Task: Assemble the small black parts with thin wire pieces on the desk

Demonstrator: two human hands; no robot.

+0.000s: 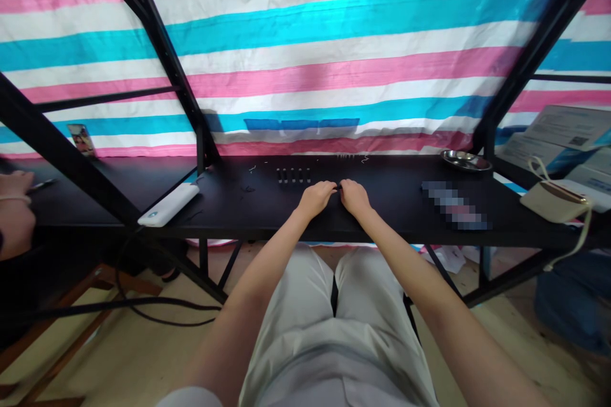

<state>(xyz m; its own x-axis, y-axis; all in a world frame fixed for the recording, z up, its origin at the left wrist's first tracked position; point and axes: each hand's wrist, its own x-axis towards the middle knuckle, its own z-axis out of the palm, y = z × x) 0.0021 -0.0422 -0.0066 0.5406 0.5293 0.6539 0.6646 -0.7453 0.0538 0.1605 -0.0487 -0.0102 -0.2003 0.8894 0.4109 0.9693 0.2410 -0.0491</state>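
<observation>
My left hand [316, 199] and my right hand [355, 197] meet over the front half of the black table [386, 203], fingers pinched and almost touching. Between the fingertips a small black piece [339, 187] shows; most of it is hidden, and its kind cannot be made out. Just beyond my left hand stands a row of several small dark cylinders [293, 176] with pale ends. Thin dark scraps [247, 189] lie left of that row, and short white bits [365, 158] are scattered along the back edge.
On the left is a white power bank-like block [169, 205]. A shiny metal dish [466, 161] sits back right, a blurred-out flat item [453, 205] before it. Beyond the right frame post rests a beige bag [554, 200]. Another person's arm [16, 216] is at far left.
</observation>
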